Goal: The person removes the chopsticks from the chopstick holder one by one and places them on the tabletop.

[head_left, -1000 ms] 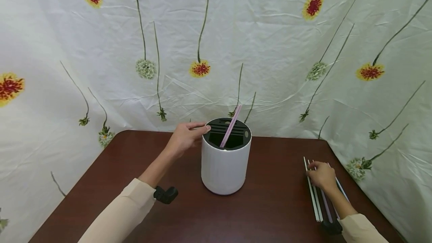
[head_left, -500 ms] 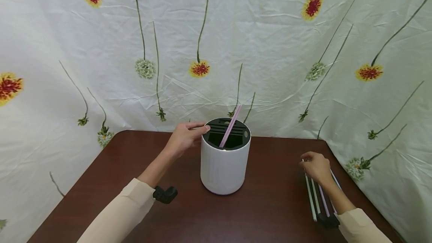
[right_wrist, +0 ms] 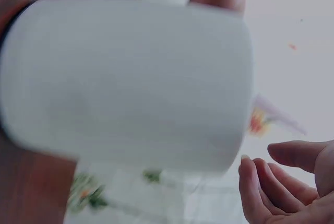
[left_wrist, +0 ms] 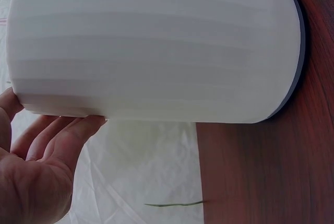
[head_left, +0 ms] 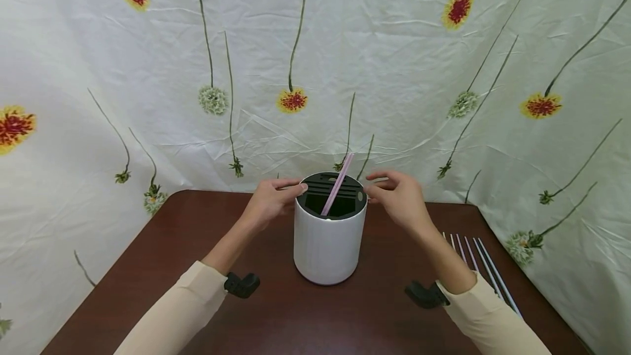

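Note:
A white round utensil holder (head_left: 329, 251) with a black slotted top stands upright on the table. Two thin pink straws (head_left: 337, 185) lean together out of its wide front slot. My left hand (head_left: 268, 201) holds the holder at its left rim, thumb at the top edge; the left wrist view shows the fingers (left_wrist: 78, 132) against the white side. At the opposite rim is my right hand (head_left: 399, 199), its fingers loosely bent. Nothing shows between thumb and fingers of the right hand (right_wrist: 287, 182) in the right wrist view.
Several thin straws (head_left: 485, 262), whitish, purple and pale blue, lie side by side near the right edge of the dark brown table (head_left: 236, 316), partly behind the right sleeve. A flower-printed white cloth (head_left: 394, 70) hangs behind and around the table.
My right hand has left the row of straws and moved left to the holder's right rim. The left hand and the holder have stayed where they were.

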{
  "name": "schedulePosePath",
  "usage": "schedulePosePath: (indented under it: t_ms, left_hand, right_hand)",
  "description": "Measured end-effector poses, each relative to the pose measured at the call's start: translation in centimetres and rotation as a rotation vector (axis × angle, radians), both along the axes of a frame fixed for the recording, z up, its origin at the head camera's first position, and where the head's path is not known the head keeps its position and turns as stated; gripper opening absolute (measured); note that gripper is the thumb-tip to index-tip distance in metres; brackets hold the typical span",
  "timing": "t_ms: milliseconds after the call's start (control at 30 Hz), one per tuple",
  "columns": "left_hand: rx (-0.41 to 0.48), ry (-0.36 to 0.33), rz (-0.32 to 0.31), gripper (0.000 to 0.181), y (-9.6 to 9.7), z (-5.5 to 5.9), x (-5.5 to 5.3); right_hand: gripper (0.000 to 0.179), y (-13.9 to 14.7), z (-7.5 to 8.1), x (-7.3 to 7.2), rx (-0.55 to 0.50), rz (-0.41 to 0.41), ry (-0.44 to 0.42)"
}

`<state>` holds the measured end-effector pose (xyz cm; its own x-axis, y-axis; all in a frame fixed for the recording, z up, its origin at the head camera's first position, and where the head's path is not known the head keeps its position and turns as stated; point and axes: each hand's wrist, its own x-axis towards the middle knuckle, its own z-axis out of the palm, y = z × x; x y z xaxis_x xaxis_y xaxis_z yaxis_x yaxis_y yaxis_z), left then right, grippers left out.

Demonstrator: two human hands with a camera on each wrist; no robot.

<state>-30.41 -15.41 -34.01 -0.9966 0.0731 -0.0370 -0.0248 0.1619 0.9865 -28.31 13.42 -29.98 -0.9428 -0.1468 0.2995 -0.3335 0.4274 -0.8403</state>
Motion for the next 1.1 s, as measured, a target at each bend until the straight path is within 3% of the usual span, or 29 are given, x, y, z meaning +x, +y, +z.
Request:
schedulePosePath:
  t_ms: [233, 633, 867, 1100]
  left_hand:
    - [0.015, 0.006, -0.004, 0.049, 0.1, -0.1, 0.1]
    - [0.014, 0.017, 0.005, 0.048, -0.2, -0.1, 0.2]
    - [0.000, 0.016, -0.005, 0.048, -0.1, -0.2, 0.1]
    - [-0.016, 0.008, -0.008, 0.049, 0.0, -0.2, 0.1]
  right_hand:
    - [0.027, -3.6, 0.8, -0.3, -0.054, 0.108, -0.028]
    - [0.015, -5.5, -0.4, -0.7, -0.017, 0.022, -0.022]
    - [0.014, -5.1, 0.2, -0.3, -0.164, 0.009, -0.049]
    - [0.021, -3.1, 3.5, 0.0, -0.382, -0.016, 0.064]
